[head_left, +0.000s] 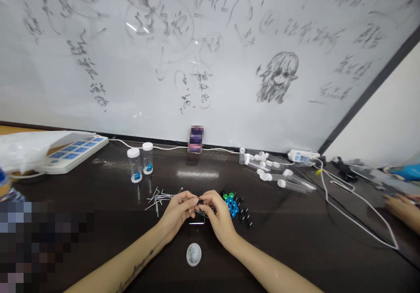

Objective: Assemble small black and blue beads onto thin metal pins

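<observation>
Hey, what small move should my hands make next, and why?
I'd probably steady the small dark piece with the right hand while the left hand makes any fine adjustment: both hands meet closely at that piece, and it is small and partly covered, so a slip seems easy.

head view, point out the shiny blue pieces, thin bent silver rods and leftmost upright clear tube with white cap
Shiny blue pieces [233, 207]: head view, cluster's middle.
Thin bent silver rods [159, 197]: head view, pile's middle.
Leftmost upright clear tube with white cap [134, 165]: head view, clear wall.
</observation>
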The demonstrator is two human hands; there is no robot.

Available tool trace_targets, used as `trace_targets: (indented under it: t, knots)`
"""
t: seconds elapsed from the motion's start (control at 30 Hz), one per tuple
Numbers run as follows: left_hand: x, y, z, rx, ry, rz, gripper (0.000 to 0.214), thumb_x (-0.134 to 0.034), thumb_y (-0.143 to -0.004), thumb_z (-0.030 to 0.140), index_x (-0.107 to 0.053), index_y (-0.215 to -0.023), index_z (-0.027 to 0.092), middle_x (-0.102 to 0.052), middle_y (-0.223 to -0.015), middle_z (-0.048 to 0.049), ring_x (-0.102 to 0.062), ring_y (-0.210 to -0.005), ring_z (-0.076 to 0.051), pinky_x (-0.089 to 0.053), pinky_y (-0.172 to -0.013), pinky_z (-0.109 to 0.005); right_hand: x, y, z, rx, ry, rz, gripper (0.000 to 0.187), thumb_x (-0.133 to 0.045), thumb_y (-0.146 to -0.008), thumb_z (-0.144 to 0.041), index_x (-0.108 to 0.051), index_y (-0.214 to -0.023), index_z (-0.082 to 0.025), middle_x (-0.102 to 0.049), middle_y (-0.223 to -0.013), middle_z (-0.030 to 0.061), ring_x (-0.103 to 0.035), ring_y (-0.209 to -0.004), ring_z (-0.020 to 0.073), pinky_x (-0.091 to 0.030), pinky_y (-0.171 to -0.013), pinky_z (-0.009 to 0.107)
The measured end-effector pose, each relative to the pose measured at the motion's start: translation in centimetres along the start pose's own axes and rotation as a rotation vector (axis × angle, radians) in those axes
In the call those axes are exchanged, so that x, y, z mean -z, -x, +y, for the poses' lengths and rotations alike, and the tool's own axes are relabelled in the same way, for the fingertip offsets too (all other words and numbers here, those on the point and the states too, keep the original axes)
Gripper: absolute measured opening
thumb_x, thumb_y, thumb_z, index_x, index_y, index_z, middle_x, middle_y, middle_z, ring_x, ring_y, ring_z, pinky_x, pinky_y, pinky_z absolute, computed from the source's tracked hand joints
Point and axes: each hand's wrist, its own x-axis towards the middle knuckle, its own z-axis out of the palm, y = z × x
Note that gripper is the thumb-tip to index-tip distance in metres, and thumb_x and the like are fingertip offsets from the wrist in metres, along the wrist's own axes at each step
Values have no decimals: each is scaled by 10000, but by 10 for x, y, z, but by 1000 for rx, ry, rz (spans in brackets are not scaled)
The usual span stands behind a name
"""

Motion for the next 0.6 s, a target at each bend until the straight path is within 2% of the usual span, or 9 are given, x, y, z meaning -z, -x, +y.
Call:
trace_targets:
  t: [0.13, 0.3, 0.4, 0.5, 0.6]
  knots:
    - [1, -1, -1, 0, -16, -16, 126, -693, -749, 230, -625, -706, 133, -615, -608, -14, -486, -498, -63, -369, -471, -164, 0, 1, 5, -70, -45, -27, 49, -545, -878, -211, -589, -892, -196, -574, -721, -6, -563, -652, 142, -434, -608, 242]
    - [0, 0, -1, 15, -30, -32, 141, -696, -745, 245, -622, -708, 131, -600, -589, -12, -441, -464, -55, -337, -440, -165, 0, 1, 5, -127, -64, -73, 163, -491, -914, -270, -555, -791, -185, -530, -619, -34, -498, -520, 109, -394, -515, 220]
    - [0, 0, 0, 5, -32, -16, 151, -700, -740, 246, -616, -692, 131, -590, -586, -9, -409, -462, -49, -329, -442, -163, 1, 1, 1, -60, -7, -45, 62, -538, -883, -211, -587, -849, -194, -550, -700, -15, -530, -610, 128, -409, -568, 232]
    - [0, 0, 0, -5, -28, -8, 154, -694, -747, 235, -608, -676, 129, -567, -583, 0, -355, -461, -40, -295, -429, -151, 1, 1, 0, 23, 44, -14, 82, -556, -855, -157, -623, -859, -204, -556, -827, 18, -555, -765, 161, -432, -660, 256]
    - [0, 1, 1, -1, -33, -9, 152, -686, -755, 225, -607, -673, 125, -549, -578, 4, -312, -455, -35, -253, -410, -143, 0, 2, 4, -11, -12, 29, 98, -591, -828, -158, -597, -909, -214, -565, -821, 12, -571, -761, 163, -449, -670, 260]
